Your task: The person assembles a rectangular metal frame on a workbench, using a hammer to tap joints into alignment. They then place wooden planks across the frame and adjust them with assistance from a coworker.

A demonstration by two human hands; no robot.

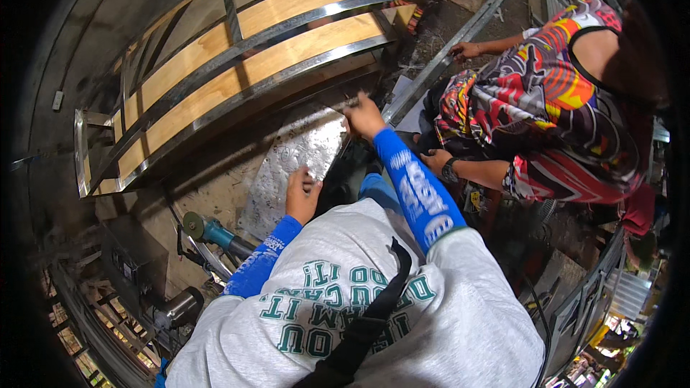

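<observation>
A dented, shiny silver sheet lies in front of me, reaching from beside the angle grinder up toward the frame. My left hand is over its near part, fingers curled inward; whatever they may hold is hidden. At the sheet's far right corner is my right hand, its fingers bent together and slightly blurred. What is between them cannot be made out. Blue sleeves cover both forearms. A teal angle grinder with a green disc rests left of my left forearm.
A long metal frame with wooden panels stands beyond the sheet. On the right, a person in a patterned shirt bends close by, one hand near a long metal bar. A dark box-shaped machine stands at left.
</observation>
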